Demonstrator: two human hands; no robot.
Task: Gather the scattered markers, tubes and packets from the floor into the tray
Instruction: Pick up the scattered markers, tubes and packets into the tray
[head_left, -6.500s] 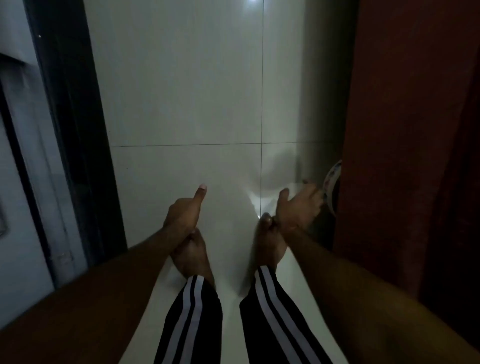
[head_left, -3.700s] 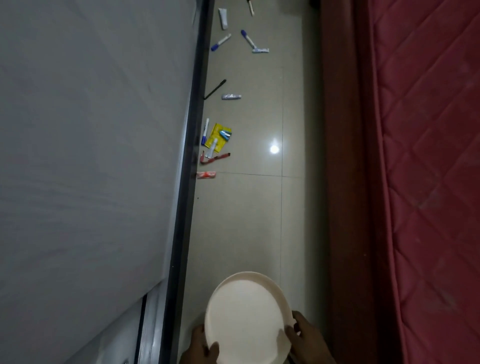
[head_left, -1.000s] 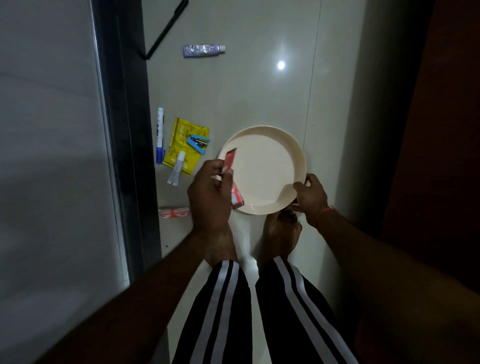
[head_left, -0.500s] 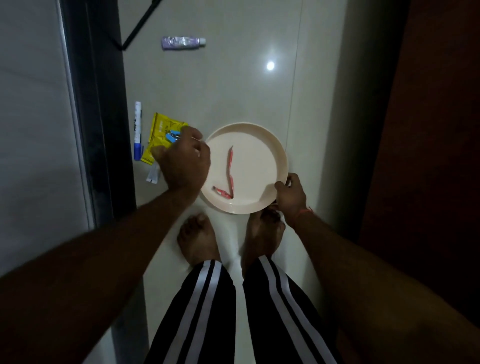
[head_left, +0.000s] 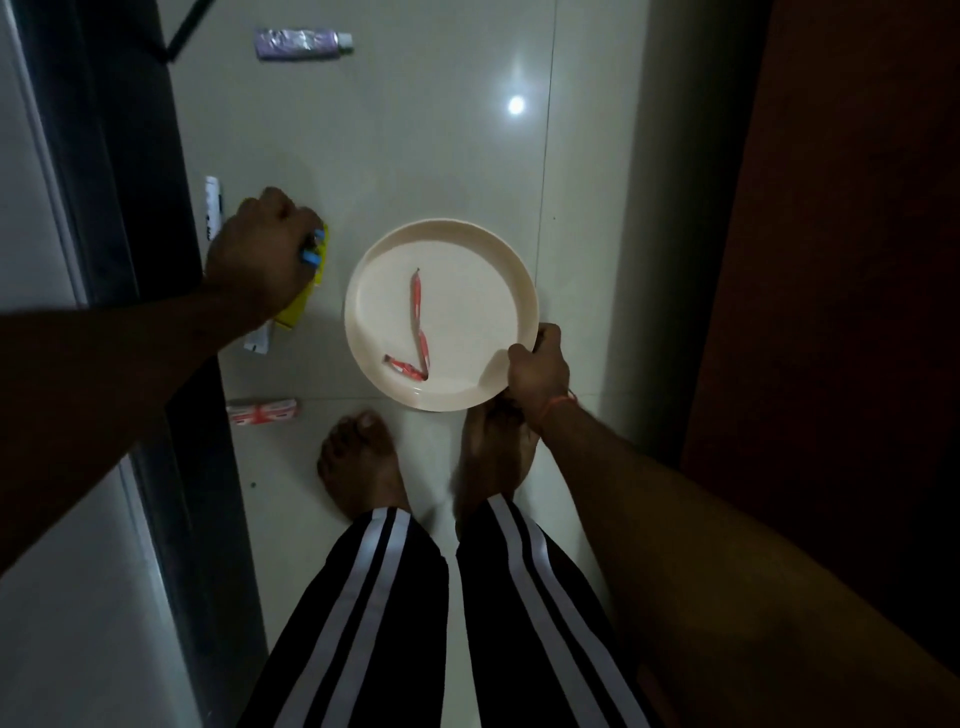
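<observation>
The round cream tray (head_left: 511, 291) holds a bent red packet (head_left: 418, 322). A yellow packet (head_left: 304, 306), white marker (head_left: 212, 208), red-white tube (head_left: 264, 411) and purple tube (head_left: 301, 44) lie on the floor.

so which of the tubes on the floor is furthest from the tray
The purple tube at the top of the view, lying alone well beyond the tray. The red and white tube lies much closer, near the person's foot.

Glossy tiled floor (head_left: 441, 130); smooth plastic-looking tray (head_left: 467, 244)
</observation>
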